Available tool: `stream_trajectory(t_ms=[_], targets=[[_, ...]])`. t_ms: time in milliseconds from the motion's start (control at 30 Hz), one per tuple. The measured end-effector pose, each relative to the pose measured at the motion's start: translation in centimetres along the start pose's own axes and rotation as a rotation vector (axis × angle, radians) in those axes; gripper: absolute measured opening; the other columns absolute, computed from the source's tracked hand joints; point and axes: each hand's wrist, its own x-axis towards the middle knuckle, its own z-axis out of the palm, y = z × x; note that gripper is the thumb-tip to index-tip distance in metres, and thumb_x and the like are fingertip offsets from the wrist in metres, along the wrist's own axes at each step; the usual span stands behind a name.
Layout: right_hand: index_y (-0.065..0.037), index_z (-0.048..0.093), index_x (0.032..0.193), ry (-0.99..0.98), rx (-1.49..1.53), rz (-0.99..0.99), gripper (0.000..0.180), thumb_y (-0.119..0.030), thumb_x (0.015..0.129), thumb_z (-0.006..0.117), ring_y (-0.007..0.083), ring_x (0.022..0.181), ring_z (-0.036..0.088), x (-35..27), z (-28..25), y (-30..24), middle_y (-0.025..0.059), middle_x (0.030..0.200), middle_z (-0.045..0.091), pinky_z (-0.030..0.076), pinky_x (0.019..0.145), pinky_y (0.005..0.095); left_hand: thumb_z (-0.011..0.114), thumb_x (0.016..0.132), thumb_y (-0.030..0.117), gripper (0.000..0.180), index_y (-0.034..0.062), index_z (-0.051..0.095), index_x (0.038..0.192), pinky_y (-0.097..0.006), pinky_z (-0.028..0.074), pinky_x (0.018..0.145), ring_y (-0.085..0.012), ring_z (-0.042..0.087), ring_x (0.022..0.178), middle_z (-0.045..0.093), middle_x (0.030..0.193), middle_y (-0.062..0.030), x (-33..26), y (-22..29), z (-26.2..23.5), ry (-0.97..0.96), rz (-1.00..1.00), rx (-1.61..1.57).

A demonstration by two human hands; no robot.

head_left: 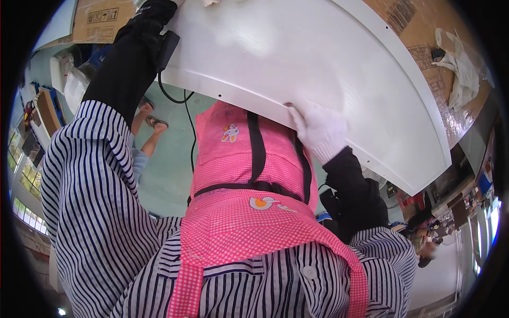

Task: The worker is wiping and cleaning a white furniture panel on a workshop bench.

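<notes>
A large white panel (265, 58) with a curved far edge, a straight near edge and small holes along its rim spreads across the upper part of the view. My right hand (321, 127), in a white glove, grips the near edge of this panel, its fingers partly hidden. At the top left, my left hand (151, 2) also wears a white glove, reaching to the panel's far left side. The frame's edge cuts it off, so its fingers are hidden. A small beige thing (210, 2) shows at the top edge, too cropped to name.
Cardboard (103, 18) lies beyond the panel at the left, with more cardboard (424, 63) at the right bearing a crumpled clear plastic bag (458, 74). A black cable (188, 122) hangs from my left wrist. Another person's legs (148, 130) show on the green floor (169, 180).
</notes>
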Motion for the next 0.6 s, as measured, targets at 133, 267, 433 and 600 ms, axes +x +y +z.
stream_trajectory(t_ms=[133, 267, 433, 600], targets=[[-0.015, 0.068, 0.099, -0.002, 0.073, -0.037, 0.019, -0.031, 0.101, 0.057, 0.0315, 0.067, 0.069, -0.7, 0.1, 1.5, 0.0093, 0.077, 0.069, 0.052, 0.06, 0.0436, 0.056, 0.096, 0.027, 0.032, 0.0111, 0.065, 0.122, -0.05, 0.044, 0.103, -0.038, 0.058, 0.121, 0.066, 0.126, -0.0147, -0.2, 0.0, -0.2, 0.014, -0.001, 0.025], [-0.016, 0.068, 0.099, -0.025, -0.006, 0.009, 0.019, -0.032, 0.1, 0.059, 0.0302, 0.066, 0.07, -3.7, -1.8, 4.2, 0.009, 0.076, 0.07, 0.053, 0.058, 0.0434, 0.057, 0.096, 0.028, 0.031, 0.0124, 0.065, 0.122, -0.05, 0.043, 0.103, -0.0378, 0.058, 0.12, 0.066, 0.125, -0.0141, 0.3, 0.8, -1.0, -0.015, -0.017, -0.017], [-0.015, 0.069, 0.098, -0.011, 0.033, -0.079, 0.02, -0.033, 0.1, 0.059, 0.031, 0.068, 0.07, 0.2, -0.5, 1.2, 0.0105, 0.079, 0.071, 0.053, 0.059, 0.0425, 0.058, 0.095, 0.028, 0.03, 0.0129, 0.065, 0.121, -0.051, 0.044, 0.102, -0.0376, 0.058, 0.119, 0.066, 0.124, -0.0138, 0.4, 1.1, -0.6, 0.001, -0.015, -0.017], [-0.017, 0.07, 0.101, -0.028, 0.059, -0.046, 0.021, -0.034, 0.1, 0.058, 0.0314, 0.069, 0.07, -0.5, -0.9, 2.0, 0.0095, 0.081, 0.071, 0.053, 0.06, 0.0438, 0.058, 0.095, 0.027, 0.03, 0.0127, 0.065, 0.121, -0.051, 0.044, 0.101, -0.0374, 0.058, 0.119, 0.066, 0.123, -0.0136, 0.2, 0.9, -0.5, -0.012, -0.02, -0.042]])
